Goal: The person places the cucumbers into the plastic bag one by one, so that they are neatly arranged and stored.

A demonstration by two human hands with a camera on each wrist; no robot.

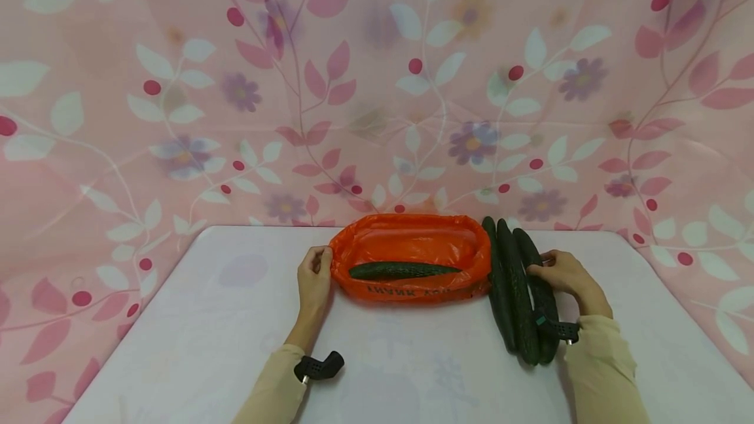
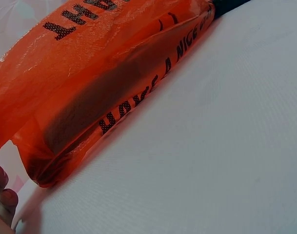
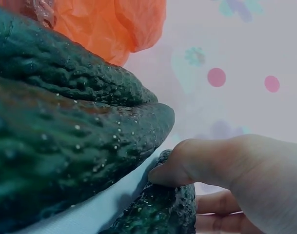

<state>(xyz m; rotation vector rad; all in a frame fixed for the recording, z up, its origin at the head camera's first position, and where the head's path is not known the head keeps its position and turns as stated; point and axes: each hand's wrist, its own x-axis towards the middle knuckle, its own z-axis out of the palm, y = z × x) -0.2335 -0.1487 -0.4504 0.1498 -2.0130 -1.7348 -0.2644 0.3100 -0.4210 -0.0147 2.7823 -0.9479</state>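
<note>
An orange plastic bag [image 1: 412, 226] with black lettering lies on the table, its mouth spread wide. One cucumber [image 1: 400, 271] rests inside; through the film in the left wrist view it shows as a dark shape. My left hand [image 1: 314, 280] pinches the bag's left rim between thumb and fingers. Right of the bag, three dark green cucumbers lie side by side, pointing away from me. The right hand [image 1: 568, 277] grips the rightmost cucumber [image 3: 155, 209], thumb on top and fingers down its far side. The other two cucumbers [image 3: 80, 141] lie against each other, left of it.
The white table [image 1: 177, 345] reaches back to a pink floral curtain [image 1: 377, 84] hanging behind it. The middle cucumber [image 1: 518, 300] and the leftmost cucumber [image 1: 499, 293] lie right at the bag's right side. Each wrist wears a black camera mount [image 1: 320, 366].
</note>
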